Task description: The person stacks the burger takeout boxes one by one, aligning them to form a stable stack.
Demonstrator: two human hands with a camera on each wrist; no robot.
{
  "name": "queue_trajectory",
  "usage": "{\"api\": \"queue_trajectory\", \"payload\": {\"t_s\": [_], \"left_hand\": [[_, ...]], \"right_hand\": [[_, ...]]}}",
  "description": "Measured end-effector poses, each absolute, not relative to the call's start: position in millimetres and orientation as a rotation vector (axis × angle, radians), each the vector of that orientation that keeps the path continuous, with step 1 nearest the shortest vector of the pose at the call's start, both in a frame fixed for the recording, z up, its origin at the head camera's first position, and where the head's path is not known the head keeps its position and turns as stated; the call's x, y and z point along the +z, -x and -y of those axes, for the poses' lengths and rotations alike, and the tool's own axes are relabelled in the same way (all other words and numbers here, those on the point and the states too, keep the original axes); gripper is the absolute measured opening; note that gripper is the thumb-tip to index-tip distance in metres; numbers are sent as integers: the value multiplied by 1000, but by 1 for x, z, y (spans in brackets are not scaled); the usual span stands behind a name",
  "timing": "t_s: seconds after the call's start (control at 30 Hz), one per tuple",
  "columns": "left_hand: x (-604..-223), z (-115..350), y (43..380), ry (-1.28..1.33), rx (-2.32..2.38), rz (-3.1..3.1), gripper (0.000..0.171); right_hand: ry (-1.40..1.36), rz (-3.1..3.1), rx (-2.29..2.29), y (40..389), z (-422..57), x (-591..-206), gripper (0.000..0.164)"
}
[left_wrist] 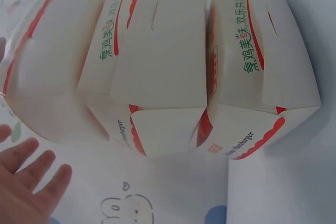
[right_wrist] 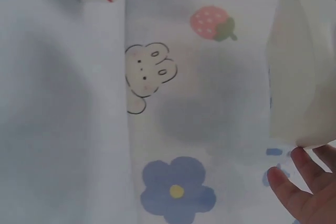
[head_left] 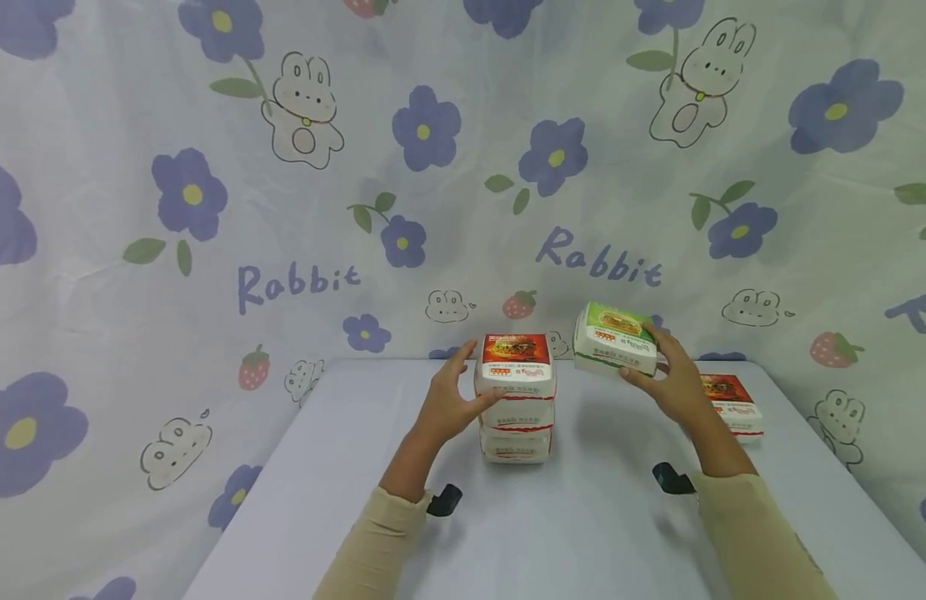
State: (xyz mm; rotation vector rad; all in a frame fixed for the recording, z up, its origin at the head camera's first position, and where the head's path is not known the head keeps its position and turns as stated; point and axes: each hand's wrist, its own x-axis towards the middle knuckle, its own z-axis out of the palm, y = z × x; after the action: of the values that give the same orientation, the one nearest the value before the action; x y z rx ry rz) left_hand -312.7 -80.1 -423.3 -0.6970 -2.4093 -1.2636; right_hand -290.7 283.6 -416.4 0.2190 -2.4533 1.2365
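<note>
Three white hamburger boxes stand in a stack; the top box (head_left: 515,367) has a red lid picture, and the two lower boxes (head_left: 517,446) show red trim. My left hand (head_left: 449,404) is at the left of the top box, fingers spread along its side and thumb near its front. In the left wrist view, the fingers of that hand look extended beside the stack. My right hand (head_left: 676,383) grips a green-topped hamburger box (head_left: 616,337) in the air, right of the stack and slightly tilted. Only part of this box shows in the right wrist view.
Another red-topped hamburger box (head_left: 735,408) lies on the white table (head_left: 583,533) at the right, partly behind my right forearm. A curtain (head_left: 463,200) printed with flowers and rabbits hangs behind the table. Black wrist-camera mounts jut out from both wrists.
</note>
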Motion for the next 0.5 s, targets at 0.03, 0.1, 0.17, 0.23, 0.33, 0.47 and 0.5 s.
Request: {"api": "queue_trajectory", "payload": {"t_s": [0.03,0.1,0.17,0.23,0.33,0.47,0.5], "left_hand": [[-423,80,313,697,-1262,2413,93],[-422,79,313,700,-1255,2415,94],[-422,78,313,707,-1245,2413,94],[-421,77,314,716,-1242,2401,94],[-422,77,314,717,-1244,2391,93],[-423,77,314,700,-1248,2390,92],[-423,77,314,695,-1246,2392,91]], "right_hand": [[-229,2450,1232,291,-283,-413,93],[-246,2445,1208,291,-282,-407,93],[-261,2436,1199,291,-280,-401,92],[-274,2427,1199,292,-277,-397,92],[-300,2409,1212,293,-271,-392,91],[-326,2397,1234,295,-260,-385,89],[-334,2395,1238,296,-258,-384,89]]}}
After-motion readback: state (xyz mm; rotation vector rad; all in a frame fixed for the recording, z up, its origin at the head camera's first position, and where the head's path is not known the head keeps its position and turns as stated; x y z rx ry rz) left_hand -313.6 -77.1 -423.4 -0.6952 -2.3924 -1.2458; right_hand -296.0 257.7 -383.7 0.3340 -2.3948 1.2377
